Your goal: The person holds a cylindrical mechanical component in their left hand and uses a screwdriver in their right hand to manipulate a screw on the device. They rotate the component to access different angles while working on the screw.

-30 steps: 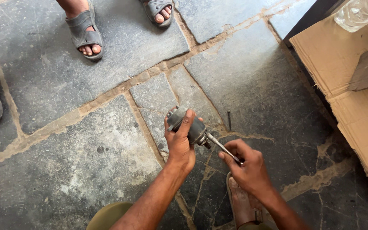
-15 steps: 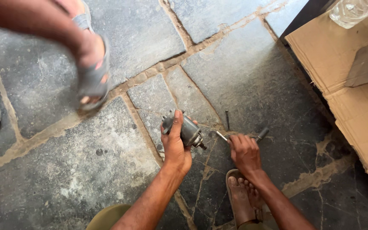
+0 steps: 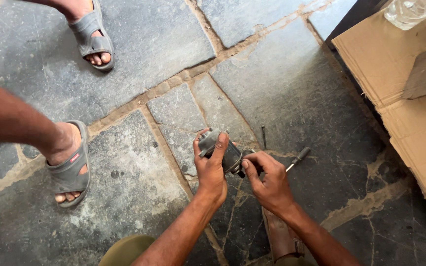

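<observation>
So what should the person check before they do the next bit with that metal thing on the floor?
1. Left hand grips the grey metal part: ok.
2. Right hand at the part's end: ok.
3. Screwdriver within reach on the stone floor: ok.
4. Loose thin rod kept apart, not underfoot: ok.
5. Bystander's sandalled foot clear of the work: ok.
6. What the right fingertips pinch: cannot tell.

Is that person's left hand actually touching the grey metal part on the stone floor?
Touching. The head view shows the left hand wrapped over the grey metal part, fingers lying across its top with no gap, while the right hand works at its side.
</observation>
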